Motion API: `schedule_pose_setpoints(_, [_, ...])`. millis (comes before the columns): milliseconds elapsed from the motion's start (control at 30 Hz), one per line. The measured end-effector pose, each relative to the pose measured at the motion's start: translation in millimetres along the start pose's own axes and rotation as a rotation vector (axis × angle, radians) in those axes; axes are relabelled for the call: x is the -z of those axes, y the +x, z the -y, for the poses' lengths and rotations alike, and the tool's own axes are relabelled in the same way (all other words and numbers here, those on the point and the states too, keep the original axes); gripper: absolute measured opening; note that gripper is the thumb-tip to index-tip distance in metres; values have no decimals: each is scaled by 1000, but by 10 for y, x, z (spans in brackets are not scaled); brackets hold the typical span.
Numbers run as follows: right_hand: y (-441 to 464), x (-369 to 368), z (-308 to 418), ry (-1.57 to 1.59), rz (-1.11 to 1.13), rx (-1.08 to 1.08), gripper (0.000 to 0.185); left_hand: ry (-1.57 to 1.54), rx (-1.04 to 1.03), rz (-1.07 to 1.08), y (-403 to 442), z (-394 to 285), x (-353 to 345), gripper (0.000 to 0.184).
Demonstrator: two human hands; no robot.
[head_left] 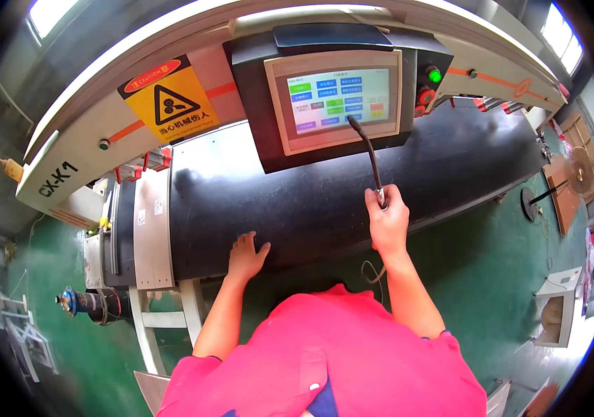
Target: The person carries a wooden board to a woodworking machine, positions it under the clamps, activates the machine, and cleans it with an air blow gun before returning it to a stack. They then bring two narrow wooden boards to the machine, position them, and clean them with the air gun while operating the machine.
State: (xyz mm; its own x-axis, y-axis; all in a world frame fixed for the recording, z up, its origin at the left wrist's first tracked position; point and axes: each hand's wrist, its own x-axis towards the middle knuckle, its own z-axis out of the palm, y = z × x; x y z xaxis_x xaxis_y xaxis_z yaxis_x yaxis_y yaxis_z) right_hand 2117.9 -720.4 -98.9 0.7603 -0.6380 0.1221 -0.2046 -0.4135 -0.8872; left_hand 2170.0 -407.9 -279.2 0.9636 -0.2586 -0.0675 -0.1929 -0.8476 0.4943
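My right hand (389,221) is closed around the lower end of a thin dark curved rod (369,154). The rod's upper tip lies over the lower part of a lit touchscreen (339,97), which shows blue and green buttons; whether it touches the glass I cannot tell. My left hand (247,257) rests with fingers apart at the near edge of the black machine bed (276,201), and holds nothing. The screen sits in a dark housing (252,90) above the bed.
A green lamp (435,75) glows above red buttons (425,96). A yellow warning sign (170,101) is on the machine beam at left. Below it, a pale panel (153,229) crosses the bed. A white frame (165,320) stands at near left, a fan (578,171) at far right.
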Motion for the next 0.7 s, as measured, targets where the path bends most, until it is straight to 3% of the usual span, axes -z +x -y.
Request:
schedule_pose_setpoints(133, [112,61,128,-76,34,12,29,176,-29,47,-206,21,-176,64])
schedule_pose_setpoints(700, [150,0,53,-94,19,4,26,122,21,75,-237,-21,-146,61])
